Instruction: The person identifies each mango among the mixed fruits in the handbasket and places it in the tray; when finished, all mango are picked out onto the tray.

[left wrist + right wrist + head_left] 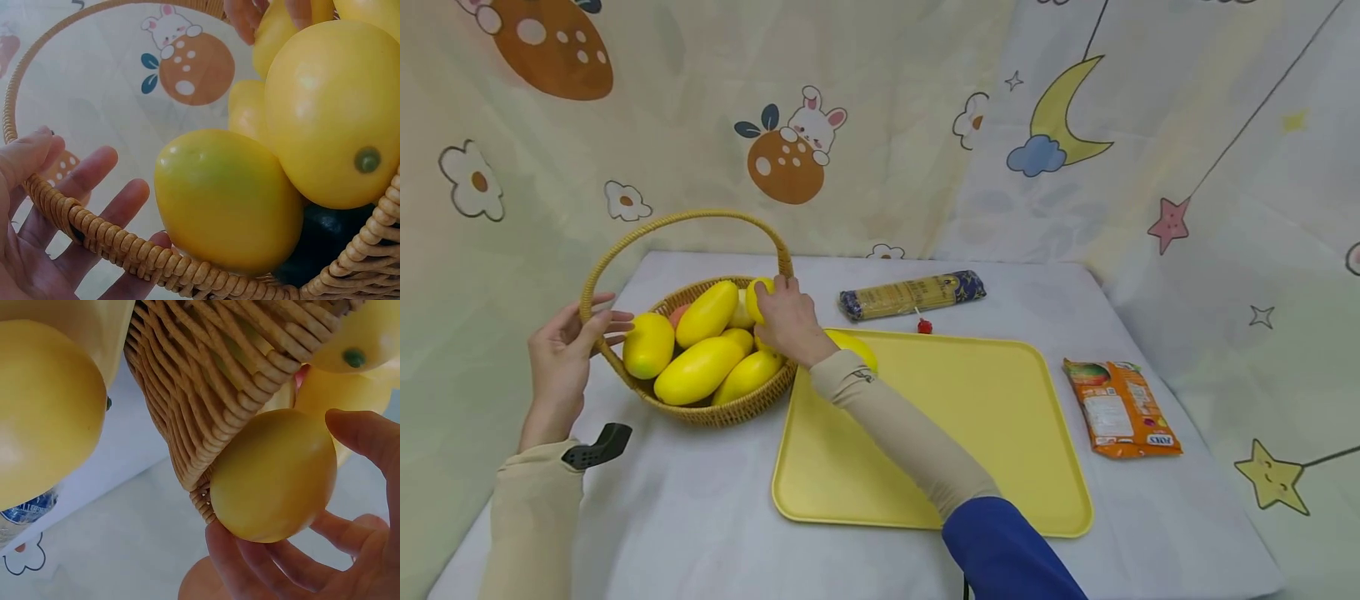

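Observation:
A round wicker basket point(748, 411) with a tall hoop handle point(688, 215) stands at the left, heaped with several yellow mangoes point(692, 372). My left hand point(563, 354) is at the basket's left side, where the handle meets the rim. In the left wrist view its fingers point(94, 172) are spread and nearly straight behind the wicker. At the basket's far right edge, my right hand point(790, 321) grips a yellow mango point(275, 478) between thumb and fingers. Another mango point(859, 348) lies on the yellow tray point(977, 433), partly behind my right forearm.
Behind the tray lies a long packet of noodles point(913, 295). A small red item on a white stick point(924, 326) is at the tray's back edge. An orange snack bag point(1122, 410) rests to the right. A printed curtain point(895, 150) hangs behind the table.

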The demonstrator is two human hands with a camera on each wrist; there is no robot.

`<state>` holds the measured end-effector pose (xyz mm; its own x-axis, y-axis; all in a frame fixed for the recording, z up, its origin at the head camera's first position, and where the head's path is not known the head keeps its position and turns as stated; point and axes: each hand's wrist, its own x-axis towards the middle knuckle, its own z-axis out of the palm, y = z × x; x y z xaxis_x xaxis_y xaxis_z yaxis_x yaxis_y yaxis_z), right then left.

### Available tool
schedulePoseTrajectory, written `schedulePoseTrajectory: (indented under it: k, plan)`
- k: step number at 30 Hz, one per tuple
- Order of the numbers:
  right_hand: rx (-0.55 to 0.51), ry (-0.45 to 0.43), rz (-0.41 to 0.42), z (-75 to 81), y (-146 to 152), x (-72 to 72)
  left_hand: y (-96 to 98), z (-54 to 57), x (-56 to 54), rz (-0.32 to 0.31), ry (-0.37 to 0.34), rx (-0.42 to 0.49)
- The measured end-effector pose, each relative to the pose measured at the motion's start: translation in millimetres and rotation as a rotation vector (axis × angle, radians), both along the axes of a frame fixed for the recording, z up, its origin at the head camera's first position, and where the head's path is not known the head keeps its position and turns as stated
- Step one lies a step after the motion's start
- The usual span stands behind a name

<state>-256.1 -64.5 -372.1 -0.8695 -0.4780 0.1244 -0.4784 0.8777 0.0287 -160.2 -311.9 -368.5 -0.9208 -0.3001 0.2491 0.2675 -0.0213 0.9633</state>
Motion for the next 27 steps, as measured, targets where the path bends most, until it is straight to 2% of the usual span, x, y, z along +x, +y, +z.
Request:
schedulePoseTrajectory:
  k: [13,27]
  plan:
    - [-0.002,-0.037,-0.021,-7.0,-9.4,-1.0,0.2,1.3,1.7,-0.018,-0.02,0.018]
    - [-0.091,0.011,0.048,0.3,13.1,5.4,0.8,1.7,1.3,-0.008,-0.027,0.017]
